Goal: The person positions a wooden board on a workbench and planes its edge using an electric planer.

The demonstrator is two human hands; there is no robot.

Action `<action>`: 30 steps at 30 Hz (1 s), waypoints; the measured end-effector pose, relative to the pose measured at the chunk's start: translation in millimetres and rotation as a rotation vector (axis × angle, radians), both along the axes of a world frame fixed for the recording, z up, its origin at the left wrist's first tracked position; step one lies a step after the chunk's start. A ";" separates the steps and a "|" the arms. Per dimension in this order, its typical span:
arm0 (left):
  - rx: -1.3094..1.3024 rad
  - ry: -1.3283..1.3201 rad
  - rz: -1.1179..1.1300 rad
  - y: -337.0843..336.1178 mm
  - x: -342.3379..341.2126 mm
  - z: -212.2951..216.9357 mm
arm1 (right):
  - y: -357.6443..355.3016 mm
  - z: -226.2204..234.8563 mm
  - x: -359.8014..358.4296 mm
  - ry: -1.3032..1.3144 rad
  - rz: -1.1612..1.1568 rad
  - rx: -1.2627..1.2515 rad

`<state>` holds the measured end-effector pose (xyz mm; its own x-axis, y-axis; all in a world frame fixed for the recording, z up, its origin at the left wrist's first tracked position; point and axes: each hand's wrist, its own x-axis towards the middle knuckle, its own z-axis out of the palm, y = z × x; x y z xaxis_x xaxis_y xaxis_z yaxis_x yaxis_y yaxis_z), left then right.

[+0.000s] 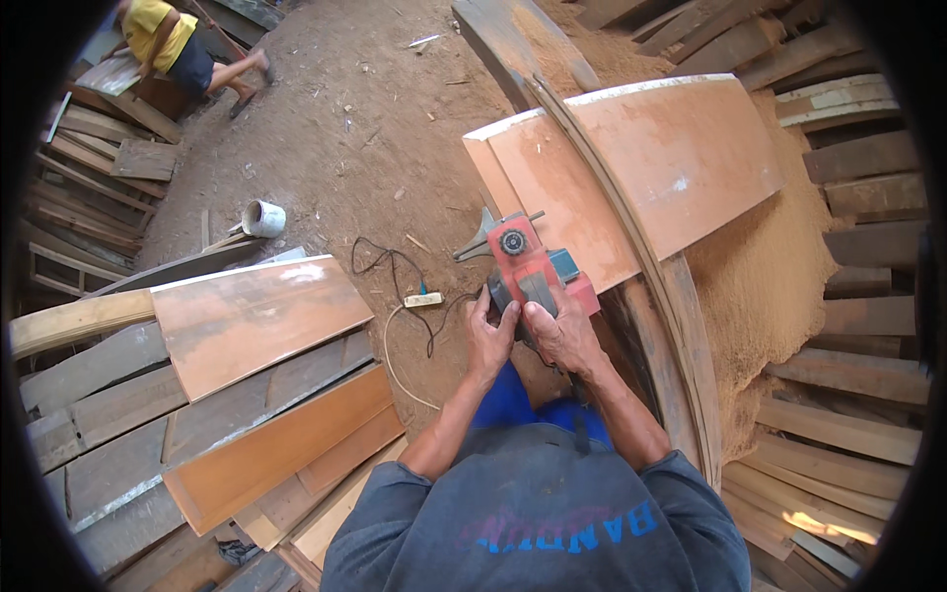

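A red electric planer (528,268) with a black knob rests on the near end of a reddish laminated board (562,192). Both hands wrap its black rear handle: my left hand (489,335) grips from the left, my right hand (557,331) from the right, fingers overlapping. A dark power cord (395,271) runs left from the planer to a small white socket block (422,299) on the dirt. A second reddish board (681,148) lies beside the first, separated by a long curved wooden strip (631,227).
A heap of sawdust (760,266) lies to the right, with stacked planks (858,296) beyond. More boards and planks (247,326) are piled at left. A white cup (262,218) sits on the dirt. A person in a yellow shirt (163,35) crouches at top left.
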<state>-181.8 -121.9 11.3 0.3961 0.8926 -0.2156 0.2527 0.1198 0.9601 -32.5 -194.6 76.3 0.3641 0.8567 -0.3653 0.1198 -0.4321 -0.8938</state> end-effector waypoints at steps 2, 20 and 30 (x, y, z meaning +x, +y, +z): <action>-0.003 -0.010 -0.014 20.8 3.4 3.3 | 20.8 -1.0 3.0 -0.027 -0.006 0.022; -0.070 -0.158 0.003 239.1 53.1 9.0 | 252.1 14.7 50.7 -0.213 0.022 0.203; 0.102 0.053 0.080 221.5 -40.3 32.1 | 243.8 16.1 -24.1 -0.099 0.231 0.116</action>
